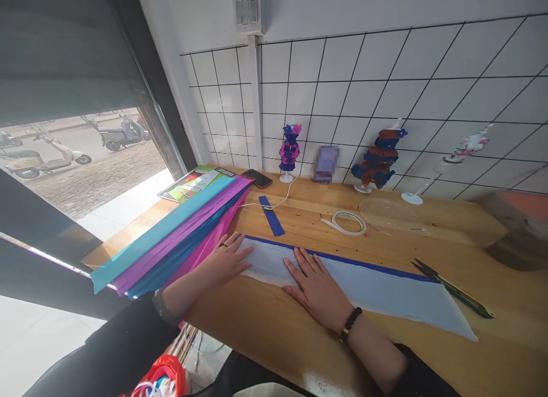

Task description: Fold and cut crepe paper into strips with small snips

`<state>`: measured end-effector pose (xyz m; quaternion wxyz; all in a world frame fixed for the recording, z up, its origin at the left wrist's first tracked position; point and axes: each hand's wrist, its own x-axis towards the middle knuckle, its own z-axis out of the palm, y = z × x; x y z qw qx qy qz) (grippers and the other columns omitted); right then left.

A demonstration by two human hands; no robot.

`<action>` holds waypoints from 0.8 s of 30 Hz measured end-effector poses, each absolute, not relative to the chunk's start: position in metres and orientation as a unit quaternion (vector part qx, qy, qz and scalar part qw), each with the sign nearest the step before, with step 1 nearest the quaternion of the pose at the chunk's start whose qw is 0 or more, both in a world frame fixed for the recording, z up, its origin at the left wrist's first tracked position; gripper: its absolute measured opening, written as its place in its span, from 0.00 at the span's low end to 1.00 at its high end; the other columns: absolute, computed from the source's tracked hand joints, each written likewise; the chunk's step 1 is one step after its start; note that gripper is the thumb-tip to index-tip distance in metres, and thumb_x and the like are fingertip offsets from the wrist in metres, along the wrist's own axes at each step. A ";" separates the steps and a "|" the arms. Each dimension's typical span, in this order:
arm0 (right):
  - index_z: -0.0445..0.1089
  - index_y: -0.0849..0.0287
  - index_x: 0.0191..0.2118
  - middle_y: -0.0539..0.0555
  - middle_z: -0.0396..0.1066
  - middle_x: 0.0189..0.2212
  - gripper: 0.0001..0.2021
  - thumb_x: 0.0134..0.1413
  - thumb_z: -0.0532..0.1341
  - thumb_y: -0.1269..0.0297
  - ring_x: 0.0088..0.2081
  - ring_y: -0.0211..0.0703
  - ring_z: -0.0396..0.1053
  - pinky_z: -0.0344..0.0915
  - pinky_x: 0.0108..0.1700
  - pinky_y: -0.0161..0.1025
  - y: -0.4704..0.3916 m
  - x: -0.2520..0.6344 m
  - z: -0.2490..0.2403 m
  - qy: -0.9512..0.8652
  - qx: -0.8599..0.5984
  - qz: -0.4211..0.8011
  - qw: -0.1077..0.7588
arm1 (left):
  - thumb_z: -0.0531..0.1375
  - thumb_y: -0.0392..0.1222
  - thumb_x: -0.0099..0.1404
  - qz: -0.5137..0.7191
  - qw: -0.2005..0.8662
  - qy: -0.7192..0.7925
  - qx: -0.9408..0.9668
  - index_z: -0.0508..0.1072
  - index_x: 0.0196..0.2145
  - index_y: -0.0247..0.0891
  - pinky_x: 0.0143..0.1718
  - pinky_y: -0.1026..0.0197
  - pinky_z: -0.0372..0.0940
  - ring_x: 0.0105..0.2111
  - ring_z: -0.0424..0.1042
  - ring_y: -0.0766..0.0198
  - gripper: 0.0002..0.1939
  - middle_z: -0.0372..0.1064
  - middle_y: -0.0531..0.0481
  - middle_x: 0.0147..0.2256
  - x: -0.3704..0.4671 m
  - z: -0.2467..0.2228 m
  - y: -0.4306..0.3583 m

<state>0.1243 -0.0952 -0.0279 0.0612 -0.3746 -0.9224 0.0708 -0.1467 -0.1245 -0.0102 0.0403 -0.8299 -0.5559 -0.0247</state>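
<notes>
- The left hand (226, 257) lies flat with fingers spread at one end of a long white sheet (385, 291); its grip is wide and closes on nothing.
- The right hand (317, 291) presses near the sheet's middle, its grip also wide, palm down, fingers a little apart.
- The sheet runs under both grips and well out past the right one, a dark blue edge (377, 267) showing along its side beyond the fingertips.
- It looks thin, light and soft, likely to crease or slide if pushed; the long edges or corners seem the best hold, pinched gently with the rest supported.
- Scissors (464, 297) sit at the sheet's end, right of the right grip.
- Beyond the grips are a tape roll (362, 228) and a short blue strip (274, 223); coloured sheets (171, 228) fan out left of the left grip.
- The wooden tabletop (483, 280) looks smooth, with small scraps beyond the grips.
- Farther off stand small ruffled figures by a tiled wall (385, 54); daylight enters from the left, where scooters show outside.
</notes>
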 end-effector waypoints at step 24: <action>0.47 0.60 0.62 0.59 0.41 0.63 0.32 0.58 0.43 0.45 0.64 0.45 0.36 0.40 0.62 0.49 -0.104 0.180 -0.026 -0.908 -0.407 0.065 0.076 | 0.46 0.56 0.65 -0.058 0.054 -0.490 -0.868 0.52 0.60 0.47 0.57 0.41 0.46 0.61 0.45 0.49 0.28 0.47 0.44 0.61 -0.085 -0.037 -0.113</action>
